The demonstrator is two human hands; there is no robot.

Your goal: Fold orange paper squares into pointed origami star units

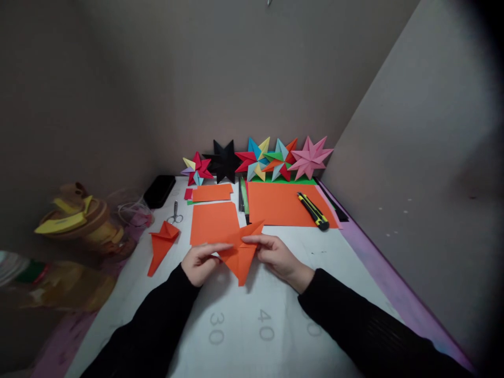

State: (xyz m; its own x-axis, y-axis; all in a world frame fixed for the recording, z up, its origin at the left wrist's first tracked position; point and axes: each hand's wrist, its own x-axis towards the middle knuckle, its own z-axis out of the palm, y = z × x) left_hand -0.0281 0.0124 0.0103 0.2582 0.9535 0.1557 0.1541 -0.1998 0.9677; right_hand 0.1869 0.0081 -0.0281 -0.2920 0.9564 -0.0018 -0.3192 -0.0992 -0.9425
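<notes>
My left hand point(202, 262) and my right hand point(275, 254) both pinch a folded orange paper piece point(242, 257) that tapers to a point toward me and lies on the white mat point(236, 325). The left fingers press along its left edge, the right fingers grip its upper right flap. A second folded orange piece point(161, 244) of the same shape lies to the left of my left hand. A flat orange sheet point(212, 223) lies just behind the piece I hold.
Several coloured paper stars point(260, 160) lean on the back wall. A large orange sheet point(283, 205) carries a yellow-black utility knife point(314, 211). Small scissors point(175, 214), a black case point(159, 190) and a smaller orange sheet point(211, 193) sit at left. Yellow clutter point(79, 220) stands far left.
</notes>
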